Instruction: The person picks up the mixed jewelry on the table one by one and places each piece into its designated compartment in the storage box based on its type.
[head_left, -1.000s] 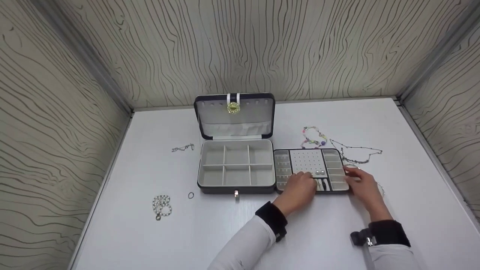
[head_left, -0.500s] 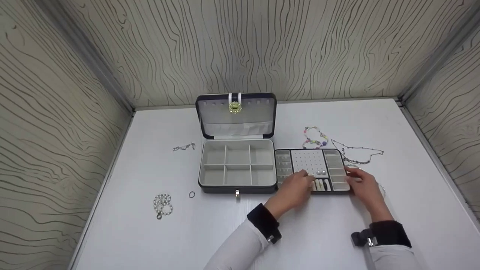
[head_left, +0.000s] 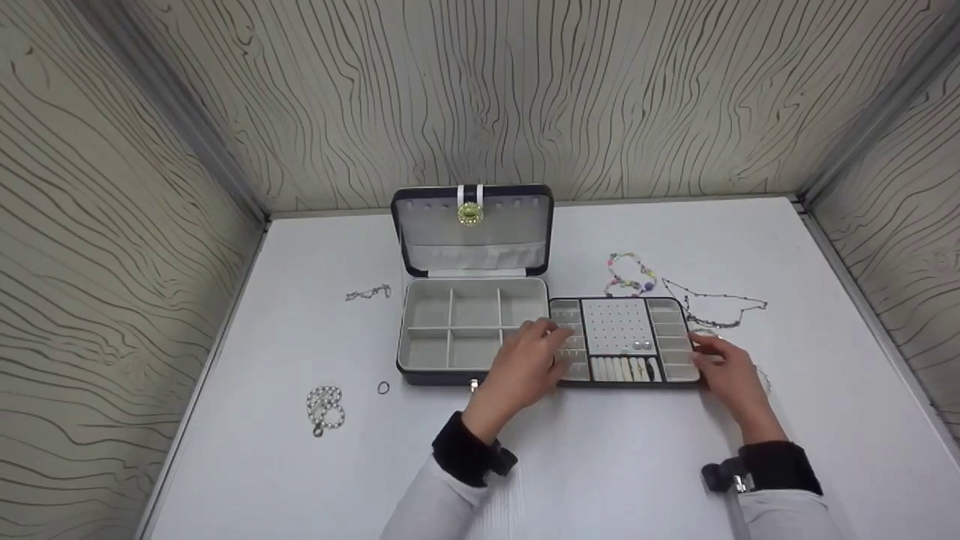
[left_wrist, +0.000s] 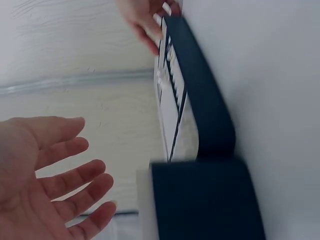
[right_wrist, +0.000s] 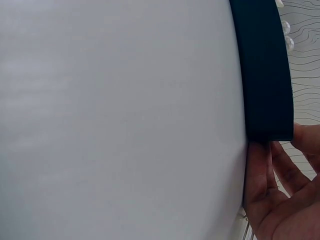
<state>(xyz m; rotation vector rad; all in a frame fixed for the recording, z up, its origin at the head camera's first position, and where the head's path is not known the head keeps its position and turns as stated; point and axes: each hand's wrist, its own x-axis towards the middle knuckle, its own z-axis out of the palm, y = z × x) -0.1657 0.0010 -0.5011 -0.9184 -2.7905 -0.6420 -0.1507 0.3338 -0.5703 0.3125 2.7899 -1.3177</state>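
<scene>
My left hand (head_left: pixel 525 364), fingers spread and relaxed, hovers over the seam between the jewelry box (head_left: pixel 436 381) and the jewelry tray (head_left: pixel 613 315). In the left wrist view its fingers (left_wrist: pixel 75 175) hold nothing. With thumb on the rim and fingers against the side wall, my right hand (head_left: pixel 726 375) holds the tray's right end; the right wrist view shows the tray's dark wall (right_wrist: pixel 267 75) there. Two pearl stud earrings (head_left: pixel 642 346) sit in the tray's perforated panel. Below them, the ring roll slots (head_left: pixel 622 368) hold a gold-coloured piece and a dark one.
The box lid (head_left: pixel 472 255) stands raised behind its bare compartments. To the left lie a silver chain (head_left: pixel 368 292), a ring (head_left: pixel 383 388) and a pearl necklace (head_left: pixel 325 409). A beaded bracelet (head_left: pixel 631 274) and a dark chain necklace (head_left: pixel 720 324) are behind the tray.
My left hand has lifted away from the ring slots and moved left toward the box, uncovering the slots. My right hand has stayed at the tray's right end.
</scene>
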